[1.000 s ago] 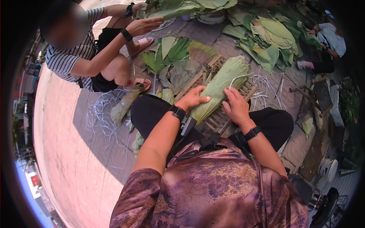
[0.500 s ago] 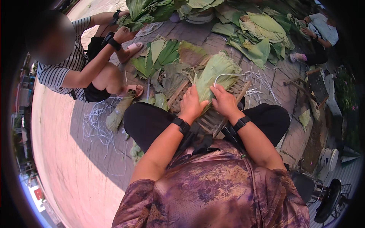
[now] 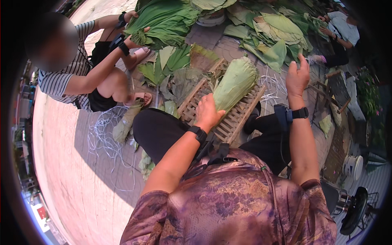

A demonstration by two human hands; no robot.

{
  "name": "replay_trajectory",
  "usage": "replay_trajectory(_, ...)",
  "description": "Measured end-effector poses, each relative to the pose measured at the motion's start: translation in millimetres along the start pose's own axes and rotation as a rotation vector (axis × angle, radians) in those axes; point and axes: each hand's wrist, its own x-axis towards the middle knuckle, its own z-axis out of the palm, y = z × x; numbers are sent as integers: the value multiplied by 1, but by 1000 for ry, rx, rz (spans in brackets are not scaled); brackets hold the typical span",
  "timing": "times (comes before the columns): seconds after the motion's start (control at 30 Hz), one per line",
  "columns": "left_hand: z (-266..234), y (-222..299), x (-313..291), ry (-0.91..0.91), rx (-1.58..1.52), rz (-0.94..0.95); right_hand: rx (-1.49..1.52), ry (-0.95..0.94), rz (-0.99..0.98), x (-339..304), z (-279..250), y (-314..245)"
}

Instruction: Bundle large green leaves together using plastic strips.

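Note:
A bundle of rolled pale green leaves [image 3: 237,79] lies aslant on a slatted wooden rack [image 3: 230,126] in front of me. My left hand [image 3: 208,111] is closed round the bundle's lower end, thumb on top. My right hand [image 3: 297,77] is raised off to the right, away from the bundle, with finger and thumb apart; I see nothing in it. Loose white string [image 3: 272,89] lies on the ground between the rack and that hand.
A co-worker in a striped shirt [image 3: 71,83] sits at left, holding large green leaves [image 3: 165,20]. Leaves [image 3: 279,32] are piled ahead, near another person [image 3: 343,28]. Tangled string [image 3: 107,132] and another leaf bundle [image 3: 125,122] lie left of my knee.
My right hand has left the bundle and moved up and to the right. My left hand still grips the bundle. The striped-shirt co-worker's leaves are now spread wider and lower.

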Motion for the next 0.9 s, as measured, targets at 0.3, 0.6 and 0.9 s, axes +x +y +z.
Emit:
replay_trajectory(0.3,10,-7,-2,-29,-71,-11,264,-1173,-503,-115,78,-95)
replay_trajectory(0.6,16,-24,-7,276,-251,171,246,-1186,-326,-133,73,-83)
replay_trajectory(0.9,12,-29,1,121,-179,202,137,-1230,-640,-117,39,-96)
